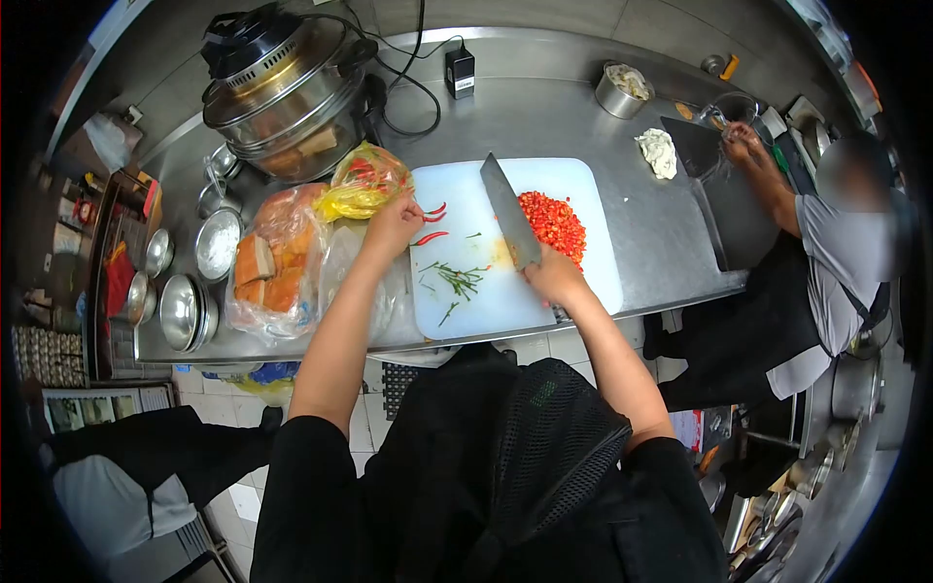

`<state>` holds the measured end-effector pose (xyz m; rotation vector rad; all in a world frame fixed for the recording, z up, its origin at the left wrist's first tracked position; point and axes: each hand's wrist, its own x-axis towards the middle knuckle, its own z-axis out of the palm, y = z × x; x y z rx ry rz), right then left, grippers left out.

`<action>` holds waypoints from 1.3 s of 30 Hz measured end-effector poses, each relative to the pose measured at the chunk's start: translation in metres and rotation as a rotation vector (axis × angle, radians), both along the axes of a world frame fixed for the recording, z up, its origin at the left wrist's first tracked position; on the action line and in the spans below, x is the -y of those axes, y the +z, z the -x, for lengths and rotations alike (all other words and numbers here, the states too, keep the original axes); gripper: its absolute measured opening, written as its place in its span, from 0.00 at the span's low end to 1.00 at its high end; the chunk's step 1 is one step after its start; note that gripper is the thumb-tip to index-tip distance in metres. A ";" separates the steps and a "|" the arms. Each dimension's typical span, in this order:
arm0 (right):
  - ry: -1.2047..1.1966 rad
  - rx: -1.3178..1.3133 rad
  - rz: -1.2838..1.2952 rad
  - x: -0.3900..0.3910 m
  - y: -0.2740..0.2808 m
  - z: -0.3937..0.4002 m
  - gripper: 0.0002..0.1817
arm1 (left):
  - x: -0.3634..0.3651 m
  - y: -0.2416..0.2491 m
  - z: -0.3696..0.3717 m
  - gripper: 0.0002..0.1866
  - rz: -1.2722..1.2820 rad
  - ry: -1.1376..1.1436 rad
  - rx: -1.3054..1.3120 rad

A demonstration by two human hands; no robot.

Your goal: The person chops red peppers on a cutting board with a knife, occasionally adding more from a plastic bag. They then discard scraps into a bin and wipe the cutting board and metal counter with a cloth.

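My right hand is wrapped round the handle of a broad kitchen knife, its blade pointing away from me over the white cutting board. Right of the blade lies a heap of chopped red chili. At the board's left edge my left hand has its fingers pinched on a red chili pepper. Another whole chili lies just below the fingertips. Green chili stems are scattered on the lower left of the board. Beyond the left hand sits a yellow plastic bag with red chilies in it.
Bagged bread-like blocks and metal bowls stand left, below a large glass-bodied cooker with a cable. A metal container and a white crumpled item lie right. At the sink a person works; another stands lower left.
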<state>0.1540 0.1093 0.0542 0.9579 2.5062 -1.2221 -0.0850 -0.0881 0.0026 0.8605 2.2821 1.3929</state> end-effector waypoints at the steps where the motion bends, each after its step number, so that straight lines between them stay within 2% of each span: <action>1: -0.001 -0.019 0.008 -0.001 -0.002 0.001 0.20 | 0.005 -0.001 -0.002 0.05 0.000 0.006 -0.002; 4: 0.006 -0.017 0.037 0.000 0.001 0.001 0.21 | 0.017 -0.003 -0.012 0.06 0.092 -0.001 -0.019; 6: 0.019 -0.010 0.013 -0.001 0.002 0.002 0.21 | 0.021 -0.005 -0.017 0.06 0.115 -0.062 -0.186; 7: 0.029 -0.003 -0.008 0.000 0.002 0.002 0.21 | 0.023 -0.007 -0.017 0.06 0.115 -0.059 -0.184; 9: 0.016 -0.009 -0.024 0.000 -0.004 0.002 0.20 | 0.025 -0.008 -0.019 0.06 0.133 -0.126 -0.406; 12: -0.008 -0.016 -0.037 -0.001 -0.007 0.001 0.19 | 0.029 -0.004 -0.026 0.07 0.170 -0.147 -0.463; 16: -0.014 -0.017 -0.039 0.001 -0.006 0.002 0.20 | 0.025 0.003 -0.038 0.10 0.136 -0.069 -0.490; 18: 0.006 -0.009 -0.037 0.002 -0.001 0.002 0.20 | 0.022 0.001 -0.040 0.11 0.195 -0.032 -0.629; 27: 0.016 0.026 -0.018 0.005 0.012 0.002 0.21 | 0.011 0.003 -0.037 0.10 0.235 -0.155 -0.589; 31: 0.021 0.037 -0.025 0.005 0.017 0.002 0.21 | -0.010 0.008 -0.047 0.10 0.178 -0.161 -0.578; 33: 0.021 0.049 -0.019 0.005 0.015 0.003 0.22 | -0.029 0.009 -0.058 0.10 0.160 -0.177 -0.743; 37: 0.004 0.059 -0.037 0.007 0.017 0.003 0.23 | -0.060 -0.005 -0.075 0.07 0.133 -0.207 -0.847; 39: 0.004 0.059 -0.036 0.007 0.019 0.002 0.23 | -0.058 -0.006 -0.094 0.07 0.357 -0.331 -0.725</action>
